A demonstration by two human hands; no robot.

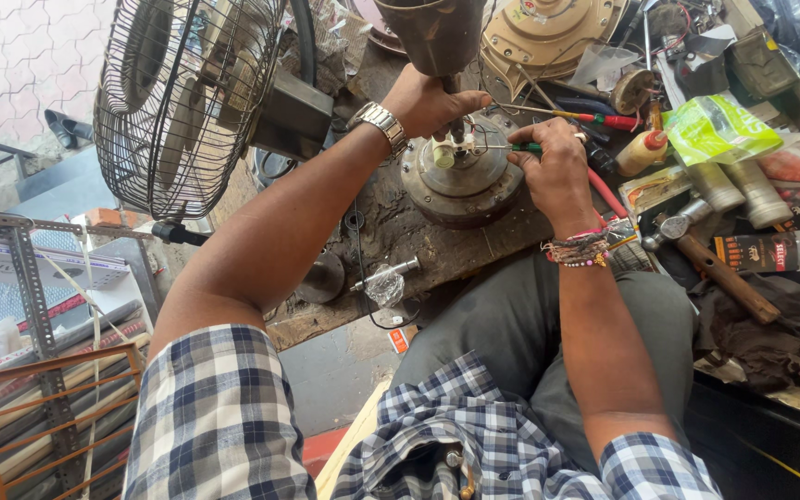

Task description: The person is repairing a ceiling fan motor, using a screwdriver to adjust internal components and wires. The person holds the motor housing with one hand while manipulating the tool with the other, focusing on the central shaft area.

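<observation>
Motor (463,181), a round metal housing, sits on the workbench (391,231) directly below both hands. Right hand (556,168) pinches a green-handled screwdriver (511,146), its shaft lying sideways toward the centre hub. Left hand (432,100) closes on the upright shaft just beyond the tip.

The left hand (432,102) holds the shaft above the round motor (460,176) on the table (391,231); the right hand (553,167) grips a green-handled screwdriver (522,146) at it
</observation>
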